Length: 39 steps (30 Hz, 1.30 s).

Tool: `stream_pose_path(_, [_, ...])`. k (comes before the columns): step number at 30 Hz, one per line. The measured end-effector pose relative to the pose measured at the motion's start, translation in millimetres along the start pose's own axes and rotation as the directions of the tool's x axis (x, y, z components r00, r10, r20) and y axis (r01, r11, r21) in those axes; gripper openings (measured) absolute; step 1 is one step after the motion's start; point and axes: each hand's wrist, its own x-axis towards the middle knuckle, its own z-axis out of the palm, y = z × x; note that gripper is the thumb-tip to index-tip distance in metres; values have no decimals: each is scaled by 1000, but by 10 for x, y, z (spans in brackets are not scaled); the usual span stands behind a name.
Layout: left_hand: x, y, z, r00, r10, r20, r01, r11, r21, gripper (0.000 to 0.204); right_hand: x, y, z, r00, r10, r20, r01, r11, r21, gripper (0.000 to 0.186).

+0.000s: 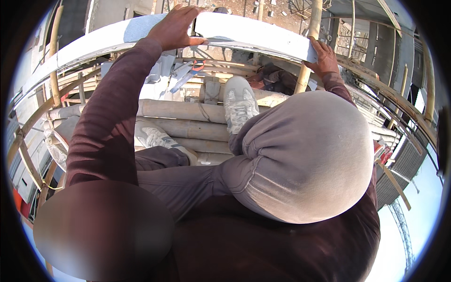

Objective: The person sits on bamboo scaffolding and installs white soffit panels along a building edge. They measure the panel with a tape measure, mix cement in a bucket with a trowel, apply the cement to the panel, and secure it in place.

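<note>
A long white block (253,32), like a foam or lightweight-concrete strip, lies at the top of a narrow wall edge. My right hand (324,58) grips its right end, fingers over the top and thumb at the near side. At its left end, beside a dark narrow gap, my left hand (176,29) clasps it with the thumb along the near edge. Left of the gap runs another white strip (94,44), partly in my arm's shadow. Below the wall edge rests a hand saw (188,73) with an orange and black handle, among pale offcuts (159,73).
My shoes stand on bamboo poles (183,112) of a scaffold, one knee (305,155) raised high. Upright poles (310,47) rise near my right hand and at the left. Someone in dark clothing (277,77) is partly visible below the strip. A lattice crane (401,230) shows at lower right.
</note>
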Motion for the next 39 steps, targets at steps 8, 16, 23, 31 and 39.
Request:
stream_pose_path(8, [8, 3, 40, 999, -28, -37, 27, 999, -25, 78, -15, 23, -18, 999, -4, 50, 6, 1000, -29, 94])
stream_pose_path(16, [-20, -54, 63, 999, -16, -37, 16, 1000, -1, 80, -68, 237, -64, 991, 71, 117, -60, 993, -97, 103])
stream_pose_path(23, [-21, -58, 85, 997, 2, -80, -10, 995, -97, 76, -41, 291, -126, 982, 70, 173, -74, 997, 18, 88])
stream_pose_path(31, [-23, -42, 46, 998, 0, -59, -6, 994, -110, 76, -42, 321, -100, 981, 59, 187, -61, 998, 6, 89])
stream_pose_path(39, [5, -11, 17, 999, -50, 0, 50, 998, -43, 83, -138, 249, -95, 977, 203, 63, -208, 975, 80, 98])
